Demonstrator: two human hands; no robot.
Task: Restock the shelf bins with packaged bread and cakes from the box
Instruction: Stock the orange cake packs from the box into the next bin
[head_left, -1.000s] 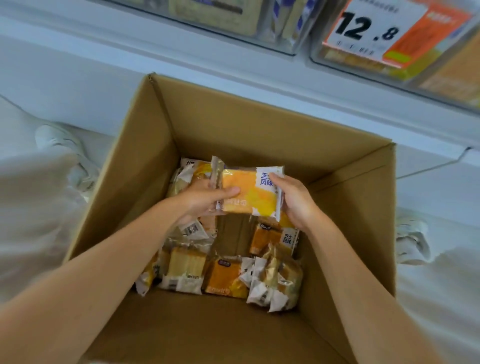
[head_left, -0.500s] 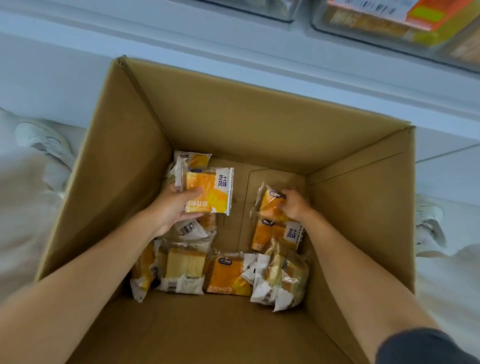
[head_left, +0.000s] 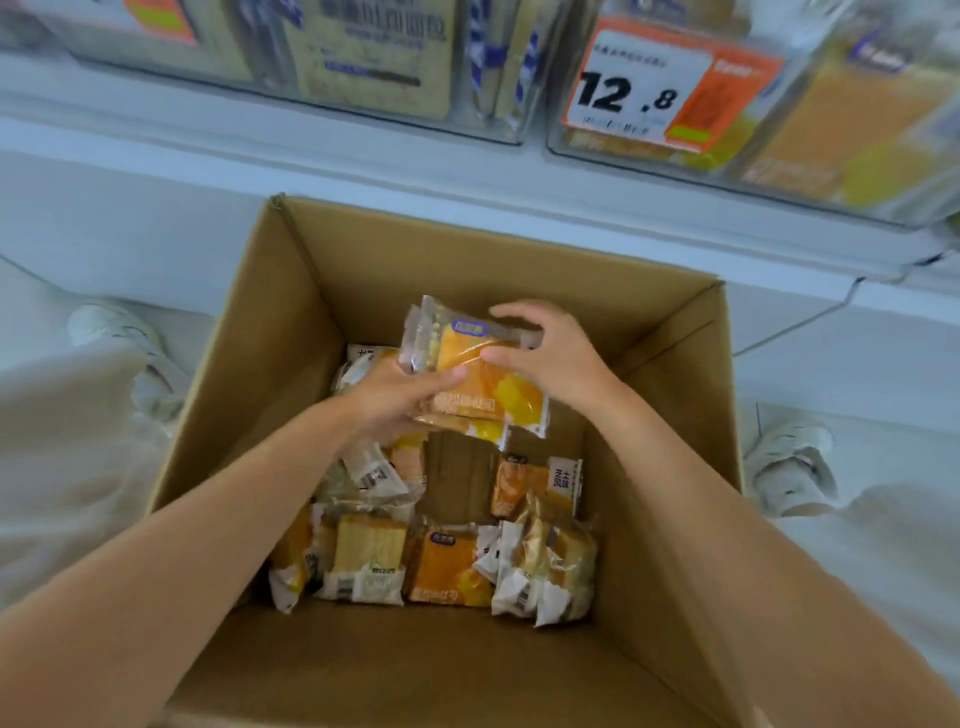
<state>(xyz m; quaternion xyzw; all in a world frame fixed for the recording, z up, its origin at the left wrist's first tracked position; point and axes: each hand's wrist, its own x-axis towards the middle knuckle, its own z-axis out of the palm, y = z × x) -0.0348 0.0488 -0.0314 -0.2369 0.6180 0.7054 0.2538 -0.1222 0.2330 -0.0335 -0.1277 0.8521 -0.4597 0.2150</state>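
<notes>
**Orange packets gathered over the box, bins just above**

Orange packets (head_left: 483, 384), two or three in a loose stack, are held above the far half of the cardboard box (head_left: 467, 249), clear of its floor. The left hand (head_left: 387, 402) grips them from the left and underneath, fingers curled below and thumb laid across the top wrapper. The right hand (head_left: 563, 358) comes in from the right, thumb pressed on the top packet and fingers arched over its far edge, so it looks to be pinching that packet onto the pile.

To my eye the step is squaring up the handful before lifting it. The film is slippery and the cakes are soft, so a flat, even squeeze from both sides would serve better than a hard pinch. The edges should line up first, or the top one may slide off.

More loose packets (head_left: 449, 569) lie along the near and left parts of the box floor. Beyond the far wall, the clear shelf bins (head_left: 727, 182) hang overhead, the right one carrying a price tag (head_left: 641, 91) and showing matching orange wrappers. That is the likely destination, a short lift up and to the right.
</notes>
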